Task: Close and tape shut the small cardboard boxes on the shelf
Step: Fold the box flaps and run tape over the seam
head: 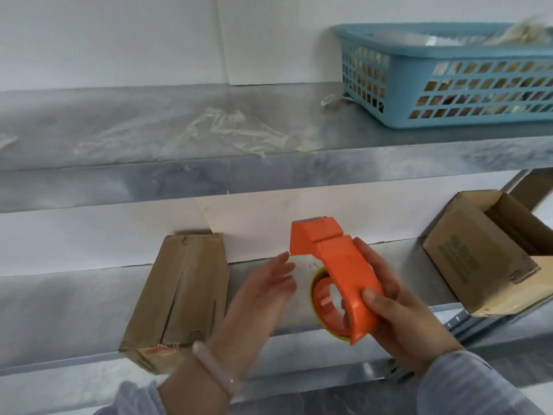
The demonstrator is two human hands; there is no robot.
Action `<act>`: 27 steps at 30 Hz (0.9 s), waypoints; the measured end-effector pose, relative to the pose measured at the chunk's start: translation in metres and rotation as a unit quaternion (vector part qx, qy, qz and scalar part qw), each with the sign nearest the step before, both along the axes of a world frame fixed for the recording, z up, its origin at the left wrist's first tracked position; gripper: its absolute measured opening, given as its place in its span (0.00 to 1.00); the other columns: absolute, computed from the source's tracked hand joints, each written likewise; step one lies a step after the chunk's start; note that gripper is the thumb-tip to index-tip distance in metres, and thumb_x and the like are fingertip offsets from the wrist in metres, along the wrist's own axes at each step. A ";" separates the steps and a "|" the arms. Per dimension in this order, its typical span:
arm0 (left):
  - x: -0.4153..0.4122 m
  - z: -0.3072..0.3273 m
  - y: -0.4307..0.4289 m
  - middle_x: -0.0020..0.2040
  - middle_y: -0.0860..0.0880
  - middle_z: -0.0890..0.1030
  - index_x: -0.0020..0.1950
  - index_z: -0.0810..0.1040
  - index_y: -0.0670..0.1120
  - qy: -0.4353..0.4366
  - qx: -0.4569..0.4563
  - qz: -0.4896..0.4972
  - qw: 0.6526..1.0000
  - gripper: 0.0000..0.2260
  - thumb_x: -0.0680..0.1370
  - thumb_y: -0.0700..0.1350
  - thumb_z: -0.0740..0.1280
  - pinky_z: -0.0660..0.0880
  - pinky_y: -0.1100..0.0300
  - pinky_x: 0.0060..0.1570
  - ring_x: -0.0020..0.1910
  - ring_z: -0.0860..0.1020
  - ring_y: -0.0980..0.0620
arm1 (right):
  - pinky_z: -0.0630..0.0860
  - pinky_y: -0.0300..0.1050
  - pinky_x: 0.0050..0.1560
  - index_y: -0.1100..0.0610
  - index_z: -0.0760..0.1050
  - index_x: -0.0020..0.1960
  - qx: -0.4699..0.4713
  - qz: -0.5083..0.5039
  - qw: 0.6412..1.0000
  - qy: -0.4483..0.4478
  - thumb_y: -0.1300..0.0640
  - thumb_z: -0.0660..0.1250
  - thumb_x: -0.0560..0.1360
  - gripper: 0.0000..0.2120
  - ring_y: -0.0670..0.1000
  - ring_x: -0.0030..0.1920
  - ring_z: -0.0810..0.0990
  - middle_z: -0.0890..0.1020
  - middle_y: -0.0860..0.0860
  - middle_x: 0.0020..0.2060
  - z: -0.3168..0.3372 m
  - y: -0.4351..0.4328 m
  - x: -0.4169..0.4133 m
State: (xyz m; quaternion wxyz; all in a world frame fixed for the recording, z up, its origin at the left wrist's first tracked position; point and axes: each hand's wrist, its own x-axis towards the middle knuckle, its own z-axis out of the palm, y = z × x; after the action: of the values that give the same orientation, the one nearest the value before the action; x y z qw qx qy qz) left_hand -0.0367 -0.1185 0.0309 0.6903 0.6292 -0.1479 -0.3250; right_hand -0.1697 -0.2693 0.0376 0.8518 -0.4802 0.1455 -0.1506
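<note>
tape dispenser raised at the lower shelf, two small boxes in reach

the right hand grips the orange tape dispenser above the lower shelf; the left hand, fingers straight and empty, shows blurred just beside its nose. a closed box lies on the shelf to the left; an open box sits far right. best practice, likely: free the tape end first, fold the open box's flaps flat, then run tape along the seam.
</note>
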 end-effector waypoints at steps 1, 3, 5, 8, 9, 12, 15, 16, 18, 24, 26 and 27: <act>0.007 0.008 0.003 0.61 0.45 0.81 0.64 0.77 0.47 0.019 -0.002 0.024 1.000 0.15 0.78 0.37 0.67 0.77 0.60 0.56 0.57 0.80 0.52 | 0.81 0.46 0.48 0.42 0.68 0.72 -0.055 0.024 0.998 0.009 0.51 0.83 0.59 0.45 0.56 0.55 0.83 0.82 0.53 0.61 0.007 0.000 -0.002; 0.021 0.019 0.009 0.56 0.48 0.84 0.64 0.78 0.47 0.025 0.003 0.032 0.999 0.12 0.82 0.40 0.61 0.77 0.56 0.57 0.56 0.81 0.52 | 0.80 0.46 0.50 0.38 0.70 0.69 -0.165 0.054 0.984 0.032 0.46 0.81 0.60 0.40 0.56 0.58 0.82 0.81 0.48 0.61 0.021 0.002 -0.003; 0.035 0.024 0.017 0.53 0.47 0.85 0.63 0.78 0.46 0.039 0.001 0.038 0.998 0.12 0.83 0.43 0.59 0.76 0.52 0.59 0.54 0.82 0.49 | 0.80 0.42 0.47 0.37 0.75 0.63 -0.255 0.071 0.964 0.040 0.41 0.81 0.60 0.33 0.51 0.55 0.83 0.81 0.41 0.58 0.031 0.005 -0.004; 0.047 0.034 0.029 0.54 0.42 0.84 0.59 0.82 0.44 0.047 -0.003 -0.032 0.998 0.15 0.83 0.45 0.57 0.77 0.48 0.59 0.53 0.82 0.46 | 0.81 0.42 0.44 0.35 0.77 0.56 -0.357 0.124 0.925 0.040 0.44 0.78 0.66 0.20 0.46 0.49 0.83 0.81 0.38 0.53 0.040 0.013 -0.005; 0.049 0.037 0.034 0.53 0.43 0.84 0.58 0.83 0.44 0.046 -0.013 -0.070 0.996 0.15 0.83 0.45 0.57 0.77 0.49 0.58 0.52 0.81 0.47 | 0.81 0.42 0.44 0.34 0.77 0.56 -0.393 0.144 0.907 0.033 0.45 0.77 0.68 0.18 0.46 0.48 0.83 0.80 0.38 0.53 0.042 0.016 -0.005; 0.053 0.044 0.049 0.55 0.42 0.83 0.58 0.84 0.43 0.026 -0.030 -0.123 0.992 0.12 0.81 0.43 0.63 0.71 0.44 0.63 0.57 0.79 0.42 | 0.78 0.34 0.43 0.35 0.73 0.62 -0.608 0.134 0.781 -0.043 0.45 0.73 0.72 0.20 0.37 0.53 0.80 0.80 0.38 0.56 0.039 0.017 -0.005; 0.056 0.049 0.056 0.57 0.42 0.83 0.54 0.86 0.48 -0.011 -0.008 -0.156 0.988 0.13 0.74 0.45 0.64 0.72 0.43 0.65 0.62 0.78 0.39 | 0.77 0.34 0.48 0.38 0.70 0.66 -0.711 0.142 0.680 -0.109 0.51 0.73 0.74 0.23 0.36 0.54 0.78 0.81 0.40 0.50 0.034 0.017 0.001; 0.057 0.050 0.057 0.56 0.43 0.84 0.51 0.87 0.50 -0.013 -0.002 -0.162 0.987 0.13 0.73 0.45 0.64 0.73 0.45 0.63 0.59 0.79 0.41 | 0.76 0.32 0.52 0.39 0.70 0.65 -0.730 0.142 0.658 -0.119 0.52 0.72 0.74 0.23 0.34 0.52 0.77 0.80 0.42 0.46 0.033 0.018 0.002; 0.059 0.052 0.060 0.50 0.47 0.85 0.46 0.87 0.51 -0.030 0.007 -0.165 0.986 0.09 0.72 0.47 0.67 0.78 0.53 0.55 0.51 0.82 0.49 | 0.71 0.30 0.57 0.40 0.70 0.64 -0.752 0.138 0.632 -0.126 0.52 0.72 0.75 0.21 0.32 0.50 0.74 0.79 0.42 0.42 0.029 0.017 0.004; 0.061 0.057 0.072 0.42 0.53 0.86 0.45 0.85 0.49 -0.165 0.054 -0.098 0.980 0.06 0.71 0.46 0.70 0.76 0.69 0.44 0.44 0.83 0.59 | 0.71 0.26 0.52 0.39 0.70 0.65 -0.746 0.166 0.638 -0.092 0.50 0.72 0.73 0.23 0.37 0.46 0.79 0.80 0.42 0.43 0.021 0.021 0.009; 0.058 0.056 0.076 0.41 0.56 0.86 0.43 0.85 0.52 -0.195 0.091 -0.072 0.974 0.05 0.74 0.43 0.71 0.74 0.73 0.42 0.43 0.83 0.62 | 0.73 0.27 0.48 0.38 0.70 0.66 -0.734 0.175 0.653 -0.068 0.49 0.72 0.72 0.24 0.32 0.54 0.77 0.82 0.41 0.46 0.023 0.024 0.012; 0.058 0.054 0.078 0.40 0.58 0.86 0.43 0.85 0.55 -0.211 0.116 -0.056 0.969 0.07 0.75 0.42 0.71 0.73 0.74 0.41 0.43 0.82 0.63 | 0.75 0.28 0.46 0.37 0.70 0.66 -0.724 0.178 0.663 -0.057 0.48 0.72 0.72 0.24 0.30 0.57 0.75 0.82 0.40 0.48 0.025 0.024 0.012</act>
State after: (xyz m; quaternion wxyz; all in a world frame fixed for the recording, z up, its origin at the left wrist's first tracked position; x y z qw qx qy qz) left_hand 0.0208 -0.0405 0.0846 0.5471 0.7498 -0.2861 -0.2380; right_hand -0.1577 -0.2450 0.0623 0.2525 -0.9530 -0.1470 -0.0809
